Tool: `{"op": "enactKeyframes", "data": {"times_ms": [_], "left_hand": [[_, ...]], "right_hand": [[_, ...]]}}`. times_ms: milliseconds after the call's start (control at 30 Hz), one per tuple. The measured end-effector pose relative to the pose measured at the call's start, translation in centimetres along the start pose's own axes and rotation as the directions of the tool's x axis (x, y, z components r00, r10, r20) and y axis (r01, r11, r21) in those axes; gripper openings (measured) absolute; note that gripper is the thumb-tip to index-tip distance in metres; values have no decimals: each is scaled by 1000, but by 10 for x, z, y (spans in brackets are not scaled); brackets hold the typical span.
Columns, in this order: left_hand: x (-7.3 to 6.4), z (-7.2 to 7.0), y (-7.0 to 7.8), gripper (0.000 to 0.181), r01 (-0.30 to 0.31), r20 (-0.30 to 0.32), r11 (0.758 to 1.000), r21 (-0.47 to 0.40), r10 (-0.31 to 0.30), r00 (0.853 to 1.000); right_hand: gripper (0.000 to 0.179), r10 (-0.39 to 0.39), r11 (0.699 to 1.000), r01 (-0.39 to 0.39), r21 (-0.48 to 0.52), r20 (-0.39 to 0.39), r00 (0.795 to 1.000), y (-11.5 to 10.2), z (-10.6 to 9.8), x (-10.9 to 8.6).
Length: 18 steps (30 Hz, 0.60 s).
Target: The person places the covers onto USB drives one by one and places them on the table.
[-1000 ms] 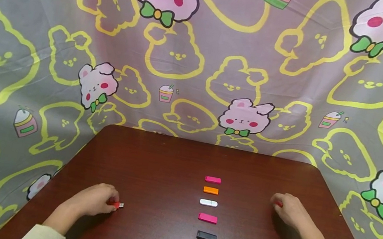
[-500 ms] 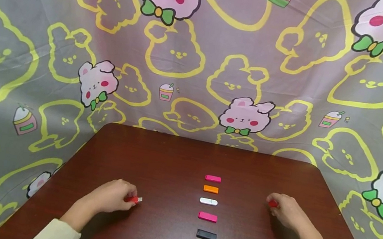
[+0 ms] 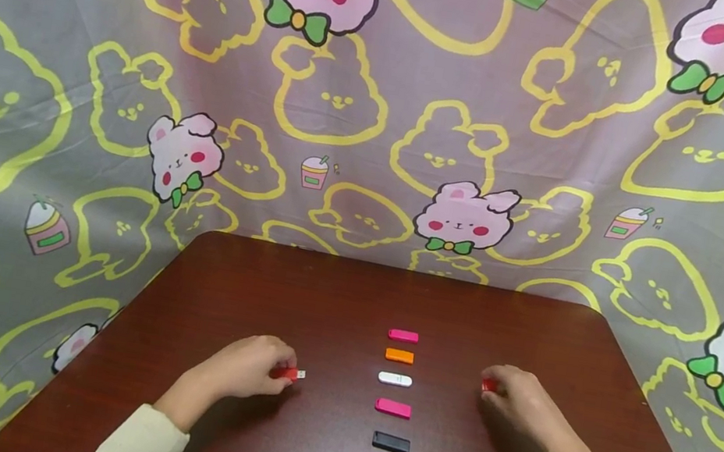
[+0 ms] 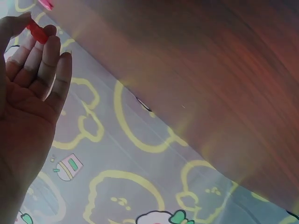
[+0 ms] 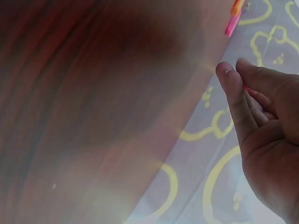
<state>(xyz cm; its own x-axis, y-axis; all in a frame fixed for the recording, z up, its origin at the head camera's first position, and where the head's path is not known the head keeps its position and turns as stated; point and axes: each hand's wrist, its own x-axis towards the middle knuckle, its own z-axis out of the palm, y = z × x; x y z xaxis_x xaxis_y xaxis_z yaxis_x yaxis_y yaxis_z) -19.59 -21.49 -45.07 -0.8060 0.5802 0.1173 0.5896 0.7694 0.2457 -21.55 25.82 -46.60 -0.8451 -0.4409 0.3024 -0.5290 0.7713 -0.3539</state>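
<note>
In the head view my left hand (image 3: 243, 367) pinches a red USB stick (image 3: 288, 374) between thumb and fingers. Its bare metal plug points right, toward the middle of the table. The left wrist view shows the red body (image 4: 37, 32) at the fingertips. On the other side, my right hand (image 3: 522, 403) holds a small red piece (image 3: 489, 385) that looks like a cap; the fingers cover most of it. Only a sliver of red (image 5: 246, 87) shows in the right wrist view. Both hands are a little above the table, apart from each other.
Between the hands a column of USB sticks lies on the brown table (image 3: 295, 287): pink (image 3: 404, 336), orange (image 3: 400, 356), white (image 3: 395, 379), another pink one (image 3: 393, 408) and black (image 3: 391, 443). A patterned cloth (image 3: 370, 172) hangs behind the table and at its sides.
My left hand has carried the red USB stick to the right and slightly away from me. My right hand has shifted left with the red piece. The column of sticks stays put.
</note>
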Motion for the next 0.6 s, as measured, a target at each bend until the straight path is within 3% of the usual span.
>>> {"op": "enactKeyframes", "data": {"times_ms": [167, 400, 600], "left_hand": [[10, 3, 9, 12, -24, 1, 999, 21, 24, 1000], [20, 4, 19, 11, -35, 3, 999, 18, 35, 999], [22, 5, 25, 12, -54, 8, 998, 17, 53, 999]], "right_hand": [[22, 18, 998, -20, 63, 35, 999, -15, 3, 0], [20, 18, 997, -21, 71, 44, 999, -32, 6, 1], [23, -61, 996, 60, 71, 18, 998, -38, 10, 1]]}}
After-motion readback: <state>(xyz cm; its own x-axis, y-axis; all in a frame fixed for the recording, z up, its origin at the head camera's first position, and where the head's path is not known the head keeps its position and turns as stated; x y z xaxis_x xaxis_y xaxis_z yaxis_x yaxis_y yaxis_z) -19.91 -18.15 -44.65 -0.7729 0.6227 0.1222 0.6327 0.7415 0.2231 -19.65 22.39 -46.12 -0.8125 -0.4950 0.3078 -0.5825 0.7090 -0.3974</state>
